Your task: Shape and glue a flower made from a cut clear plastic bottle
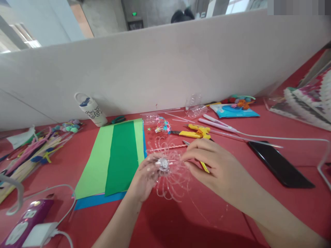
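A clear plastic piece cut into many thin curled strips (pixel 170 193), spread like a flower, is held over the red table. Its round greyish centre (pixel 163 164) faces up. My left hand (pixel 144 179) wraps around it from the left, partly seen through the plastic. My right hand (pixel 217 165) comes in from the right, thumb and forefinger pinched at the outer end of a strip. Beyond the hands lie a yellow glue gun (pixel 203 131) and a yellow cutter knife (pixel 190 134). A yellow-handled tool (pixel 204 167) is partly hidden behind my right hand.
Green sheets (pixel 121 155) lie left over blue ones. A white bottle (pixel 93 112) stands against the partition (pixel 144 69). Around are a pale pink hair straightener (pixel 219 124), black phone (pixel 280 165), blue wipes pack (pixel 234 111), star-filled clear plastic (pixel 163 125) and purple power strip (pixel 24 220).
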Available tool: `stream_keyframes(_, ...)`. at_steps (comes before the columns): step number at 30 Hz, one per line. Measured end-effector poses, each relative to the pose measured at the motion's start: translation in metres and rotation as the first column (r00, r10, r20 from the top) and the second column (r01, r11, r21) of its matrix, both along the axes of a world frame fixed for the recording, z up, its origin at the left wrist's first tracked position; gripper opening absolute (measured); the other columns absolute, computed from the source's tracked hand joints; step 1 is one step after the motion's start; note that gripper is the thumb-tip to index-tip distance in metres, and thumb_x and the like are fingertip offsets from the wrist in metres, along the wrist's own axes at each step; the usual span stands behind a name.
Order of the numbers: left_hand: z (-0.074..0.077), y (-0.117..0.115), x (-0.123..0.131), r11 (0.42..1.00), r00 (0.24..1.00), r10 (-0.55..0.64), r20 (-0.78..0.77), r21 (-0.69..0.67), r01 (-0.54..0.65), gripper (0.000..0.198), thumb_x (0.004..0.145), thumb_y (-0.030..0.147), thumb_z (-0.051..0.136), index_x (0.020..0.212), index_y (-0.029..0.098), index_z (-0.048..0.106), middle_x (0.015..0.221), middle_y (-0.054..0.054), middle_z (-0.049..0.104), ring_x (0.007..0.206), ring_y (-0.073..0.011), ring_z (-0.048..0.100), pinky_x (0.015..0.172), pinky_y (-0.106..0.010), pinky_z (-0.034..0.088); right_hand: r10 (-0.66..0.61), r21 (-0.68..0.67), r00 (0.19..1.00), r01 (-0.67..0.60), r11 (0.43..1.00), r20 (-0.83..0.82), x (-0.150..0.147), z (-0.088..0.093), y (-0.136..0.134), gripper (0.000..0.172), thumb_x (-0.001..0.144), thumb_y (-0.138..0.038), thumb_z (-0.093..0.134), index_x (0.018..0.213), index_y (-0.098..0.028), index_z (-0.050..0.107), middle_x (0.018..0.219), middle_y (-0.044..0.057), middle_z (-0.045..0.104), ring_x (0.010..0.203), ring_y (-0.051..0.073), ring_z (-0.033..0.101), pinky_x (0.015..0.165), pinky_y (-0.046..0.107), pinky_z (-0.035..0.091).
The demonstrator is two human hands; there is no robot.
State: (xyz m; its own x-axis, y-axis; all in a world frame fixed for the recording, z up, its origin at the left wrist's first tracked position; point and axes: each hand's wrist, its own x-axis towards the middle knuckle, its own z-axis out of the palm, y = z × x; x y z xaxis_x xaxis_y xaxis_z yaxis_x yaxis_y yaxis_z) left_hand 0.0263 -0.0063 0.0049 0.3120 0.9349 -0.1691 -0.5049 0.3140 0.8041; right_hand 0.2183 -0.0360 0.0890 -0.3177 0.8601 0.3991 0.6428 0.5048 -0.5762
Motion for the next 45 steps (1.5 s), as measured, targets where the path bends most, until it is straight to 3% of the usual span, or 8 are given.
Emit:
stream_keyframes(5,0.002,0.000,0.000,0.999,1.000,0.006,-0.022,0.054,-0.005,0.020,0.067,0.016,0.066,0.087,0.017,0.068,0.080,-0.002,0.067,0.073,-0.0137,0.061,0.070,-0.025,0.048,0.031,-0.049,1.000,-0.030,0.998,0.005,-0.002,0.003,-0.005,0.018,0.080,-0.006,0.053,0.081,-0.022,0.062,0.072,-0.003,0.058,0.063,0.009,0.050,0.059,0.022,0.038)
stream_keyframes(14,0.010,-0.006,0.002,0.999,0.997,-0.043,-0.062,0.000,0.044,0.019,0.065,0.021,0.071,0.084,0.018,0.070,0.077,-0.002,0.066,0.067,-0.0134,0.060,0.063,-0.024,0.048,0.047,0.057,0.989,-0.056,0.997,0.142,-0.003,0.006,-0.002,0.019,0.084,-0.010,0.051,0.079,-0.020,0.068,0.074,0.002,0.049,0.072,0.015,0.042,0.062,0.029,0.034)
stream_keyframes(23,0.010,-0.007,0.002,0.997,0.996,-0.031,-0.084,0.068,0.036,0.016,0.069,0.020,0.067,0.085,0.018,0.068,0.077,-0.002,0.063,0.070,-0.0129,0.058,0.065,-0.022,0.045,-0.088,0.351,0.940,-0.036,0.936,0.331,-0.010,-0.003,-0.009,0.023,0.084,-0.013,0.050,0.063,-0.018,0.059,0.070,0.003,0.049,0.071,0.018,0.037,0.066,0.034,0.030)
stream_keyframes(30,0.012,-0.008,0.002,1.000,0.997,-0.023,-0.075,0.017,0.024,0.016,0.069,0.024,0.070,0.083,0.017,0.068,0.074,-0.002,0.064,0.064,-0.0116,0.057,0.060,-0.022,0.046,0.002,0.339,0.976,-0.077,0.938,0.217,-0.006,0.000,-0.013,0.014,0.086,-0.009,0.048,0.084,-0.018,0.060,0.076,0.003,0.059,0.075,0.018,0.046,0.075,0.036,0.036)
stream_keyframes(36,0.014,-0.009,0.004,1.000,0.994,-0.001,-0.109,-0.014,0.000,0.017,0.066,0.027,0.073,0.078,0.016,0.068,0.070,-0.002,0.064,0.058,-0.0108,0.056,0.054,-0.022,0.045,-0.002,0.400,0.966,-0.106,0.911,0.260,-0.001,0.004,-0.010,0.015,0.087,-0.009,0.048,0.083,-0.019,0.059,0.076,0.003,0.063,0.075,0.018,0.053,0.077,0.037,0.039)
stream_keyframes(41,0.015,-0.010,0.005,1.000,0.994,-0.019,-0.110,0.002,0.019,0.016,0.067,0.026,0.072,0.078,0.015,0.067,0.068,-0.001,0.062,0.055,-0.0098,0.054,0.052,-0.021,0.044,0.009,0.315,0.973,-0.084,0.945,0.230,0.001,0.005,-0.009,0.016,0.088,-0.012,0.047,0.082,-0.019,0.060,0.075,0.003,0.062,0.073,0.017,0.054,0.074,0.036,0.041)
stream_keyframes(45,0.016,-0.010,0.003,0.999,0.994,-0.039,-0.098,0.023,0.041,0.015,0.067,0.025,0.071,0.079,0.016,0.068,0.072,-0.002,0.063,0.061,-0.0115,0.057,0.056,-0.022,0.046,0.006,0.049,0.999,-0.008,0.999,0.035,0.003,0.006,-0.006,0.012,0.085,-0.013,0.052,0.079,-0.020,0.059,0.074,0.000,0.061,0.068,0.013,0.053,0.064,0.027,0.043)
